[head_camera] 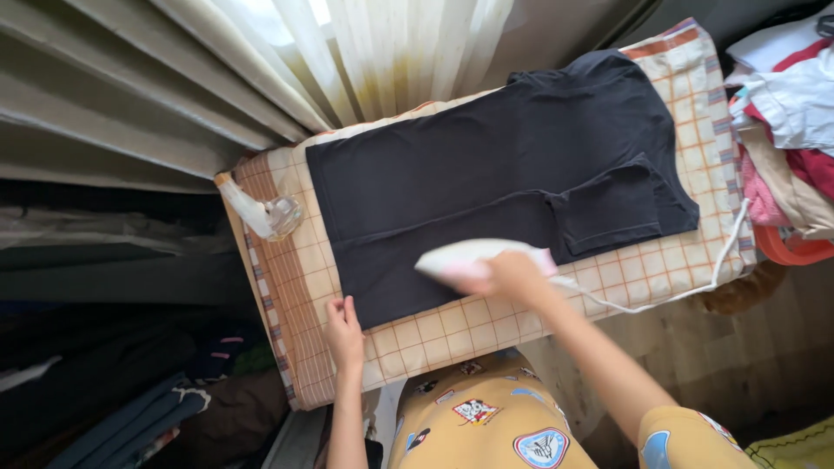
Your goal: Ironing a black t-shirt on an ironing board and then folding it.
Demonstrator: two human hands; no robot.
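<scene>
A black t-shirt (pixel 486 174) lies folded lengthwise on a checked ironing board (pixel 295 278). My right hand (pixel 508 274) grips a white and pink iron (pixel 460 259) that rests on the shirt's near edge; the iron looks blurred. A white cord (pixel 721 260) runs from the iron over the board's right end. My left hand (pixel 344 328) lies flat on the board cover, fingertips at the shirt's near left corner.
A clear spray bottle (pixel 265 213) lies on the board's left end. Pale curtains (pixel 373 52) hang behind the board. A pile of clothes (pixel 790 130) sits at the right, and dark folded cloth (pixel 122 417) lies low at the left.
</scene>
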